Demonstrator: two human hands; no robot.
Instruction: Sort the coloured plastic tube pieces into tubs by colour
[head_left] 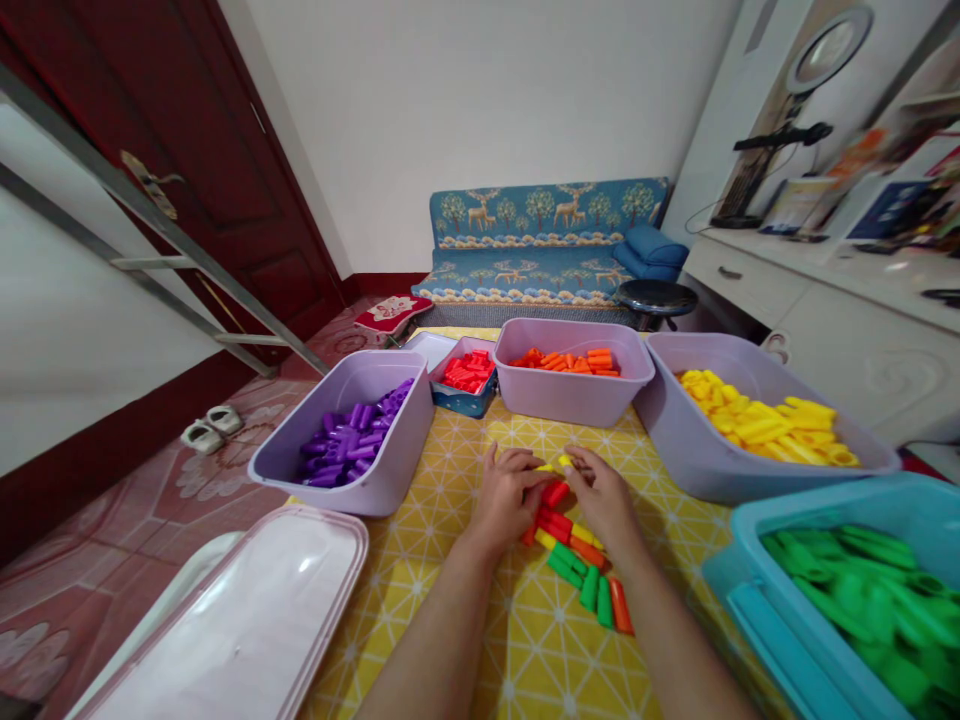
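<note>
My left hand (510, 495) is closed, its fingertips pinching a small yellow plastic piece that shows only in part. Opposite it, my right hand (606, 500) pinches another yellow plastic piece (565, 461) between thumb and fingers. The two pieces are close together, with a narrow gap between them. Beneath and between the hands lie red plastic pieces (555, 526), partly covered by the fingers. Nearer to me on the cloth are green tube-like pieces (568, 565) and an orange piece (621, 606), lying side by side with some yellow ones.
Around the yellow tablecloth (420, 580) stand lilac tubs of purple pieces (349, 445), orange pieces (562, 362) and yellow pieces (765, 425). A small box holds red pieces (469, 372). At right is a turquoise tub (780, 500) of green pieces; at left, a pale lid (247, 620).
</note>
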